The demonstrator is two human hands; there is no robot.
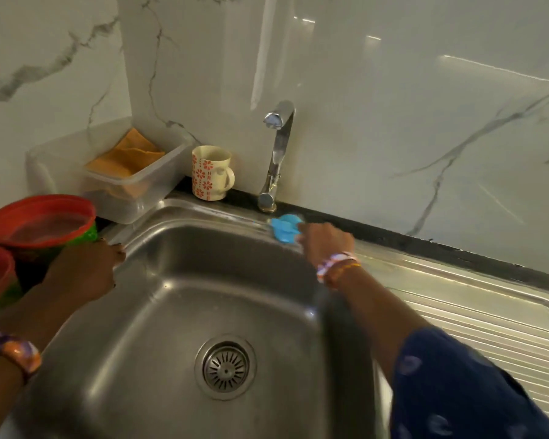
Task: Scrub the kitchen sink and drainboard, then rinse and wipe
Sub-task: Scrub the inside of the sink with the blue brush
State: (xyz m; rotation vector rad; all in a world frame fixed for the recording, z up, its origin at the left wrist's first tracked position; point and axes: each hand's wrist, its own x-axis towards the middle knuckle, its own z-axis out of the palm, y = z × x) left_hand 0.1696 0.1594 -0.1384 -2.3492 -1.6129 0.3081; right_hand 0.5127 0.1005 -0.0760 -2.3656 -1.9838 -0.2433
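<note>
The steel sink (184, 299) fills the middle and lower part of the frame, its round drain (225, 367) low in the centre, and the ribbed drainboard (476, 315) runs off to the right edge. The right hand (325, 240) reaches to the back rim of the sink, just right of the tap (276, 153), its grip closed round a blue scrubber (284, 228) pressed against the rim. The left hand (86, 270) rests on the sink's left rim with the fingers curled over the edge; it holds nothing that can be seen. On the worktop in the upper left stand a clear plastic box (133, 179) with an orange cloth (129, 156) inside and a flowered mug (210, 172). Red bowls (42, 220) sit at the left edge.
</note>
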